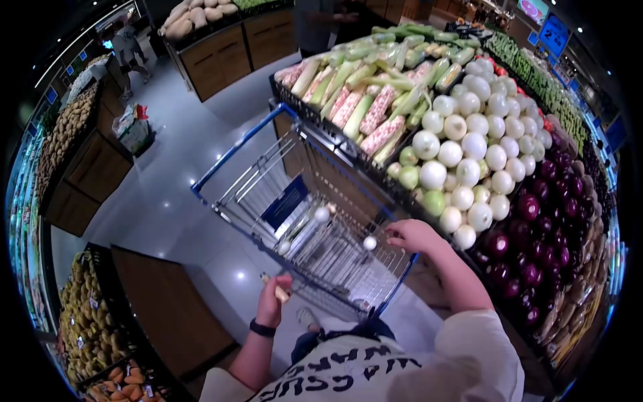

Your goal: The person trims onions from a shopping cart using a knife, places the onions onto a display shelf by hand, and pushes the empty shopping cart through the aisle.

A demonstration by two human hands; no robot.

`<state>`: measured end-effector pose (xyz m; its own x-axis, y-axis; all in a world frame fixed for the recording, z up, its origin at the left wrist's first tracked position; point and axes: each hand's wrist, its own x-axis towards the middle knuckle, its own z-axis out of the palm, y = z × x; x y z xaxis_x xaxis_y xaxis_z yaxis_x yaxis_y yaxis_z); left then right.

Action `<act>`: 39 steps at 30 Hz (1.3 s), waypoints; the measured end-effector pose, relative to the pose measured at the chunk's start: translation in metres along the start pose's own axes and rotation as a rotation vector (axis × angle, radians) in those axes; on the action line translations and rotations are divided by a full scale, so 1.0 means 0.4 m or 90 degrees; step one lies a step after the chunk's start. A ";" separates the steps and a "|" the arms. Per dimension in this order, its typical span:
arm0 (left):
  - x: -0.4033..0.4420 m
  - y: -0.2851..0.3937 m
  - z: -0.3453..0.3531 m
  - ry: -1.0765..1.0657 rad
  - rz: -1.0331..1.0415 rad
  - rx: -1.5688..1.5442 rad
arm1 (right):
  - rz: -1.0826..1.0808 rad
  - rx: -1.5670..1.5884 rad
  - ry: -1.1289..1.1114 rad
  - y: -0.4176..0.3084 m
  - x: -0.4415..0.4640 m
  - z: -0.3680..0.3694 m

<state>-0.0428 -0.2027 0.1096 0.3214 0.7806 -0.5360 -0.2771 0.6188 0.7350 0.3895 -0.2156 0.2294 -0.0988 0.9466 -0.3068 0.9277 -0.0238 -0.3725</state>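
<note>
My left hand [269,301] is closed around a small pale tan object [281,293] whose kind I cannot make out, held just outside the shopping cart [251,231]. My right hand [410,236] hovers at the cart's right rim, fingers loosely bent and apart, with nothing visible in them. Inside the cart, a white onion [370,242] lies close to my right fingertips. Two more round white vegetables lie farther left in the cart, one [322,214] near the middle and one [284,247] by the left side. A dark band circles my left wrist.
White onions [473,149] are heaped at the right, beside red onions [529,208] and corn cobs [378,110]. A wooden stand [171,305] is at the lower left, near a yellowish produce bin [87,315]. People stand farther back; a bag [132,127] sits on the floor.
</note>
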 end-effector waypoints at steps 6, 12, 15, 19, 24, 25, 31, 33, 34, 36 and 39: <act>-0.035 0.173 -0.135 0.074 0.118 0.159 | 0.010 -0.018 -0.173 -0.092 0.069 0.447; 0.085 0.233 -0.167 0.006 0.144 0.327 | 0.116 0.070 -0.096 -0.102 0.153 0.570; 0.178 0.278 -0.107 -0.029 0.191 0.400 | 0.163 0.113 -0.081 -0.065 0.219 0.632; 0.359 0.292 -0.091 -0.093 0.319 0.510 | 0.238 0.093 -0.118 -0.039 0.367 0.663; 0.561 0.302 -0.082 -0.108 0.343 0.758 | 0.307 0.109 -0.083 0.038 0.649 0.721; 0.594 0.283 -0.090 -0.103 0.336 0.730 | 0.322 0.117 -0.072 0.052 0.707 0.735; 0.660 0.196 -0.158 -0.101 0.290 0.671 | 0.415 0.131 -0.054 0.174 1.011 0.855; 0.643 0.196 -0.130 -0.066 0.281 0.588 | 0.434 0.159 -0.039 0.197 1.067 0.889; 0.636 0.186 -0.122 -0.041 0.291 0.525 | 0.462 0.186 -0.055 0.207 1.082 0.901; 0.637 0.186 -0.128 -0.050 0.323 0.553 | 0.516 0.243 -0.082 0.214 1.102 0.916; 0.645 0.207 -0.124 -0.080 0.381 0.699 | 0.549 0.251 -0.046 0.244 1.113 0.966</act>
<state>-0.0277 0.0542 0.0114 0.5061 0.8624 -0.0004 0.4702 -0.2756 0.8384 0.2968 0.0794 -0.2819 0.5290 0.5299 -0.6628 0.5039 -0.8246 -0.2571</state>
